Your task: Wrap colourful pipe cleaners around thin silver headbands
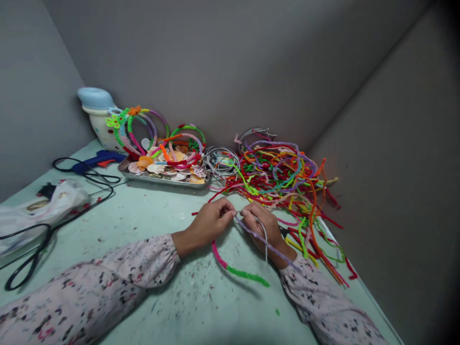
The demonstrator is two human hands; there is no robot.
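- Now to the grip: the left hand (215,218) is brought thumb to fingers, pinched upon the end of a purple fuzzy stem (275,249); the right hand (264,227) is set just beside it, fingers closed upon a grey wire (266,237); how far each strand runs inside the fists cannot be told.
- The stem is seen slanting away from the left fingertips, beneath the right hand, toward the right wrist; the wire is looped out of the right fist and dropped toward the table (125,215).
- Below the grip, a pink-and-green strip (230,269) is seen curving out from under the left hand; whether it is joined to the wire is hidden by the palm.
- The two strands appear to be worked together at the fingertips; for this, the left pinch is best held firm and close to the meeting point, so that no slip is allowed.
- Short, even turns would be favoured; the fuzz should be laid snugly, not crushed, and the wire's loose loop kept clear of the purple length.
- Beyond the grip to the right, a heap of fuzzy stems (258,167) is spread; beyond to the left, a metal tray (165,183) is filled with shells (156,168); snagging on the heap is best avoided.
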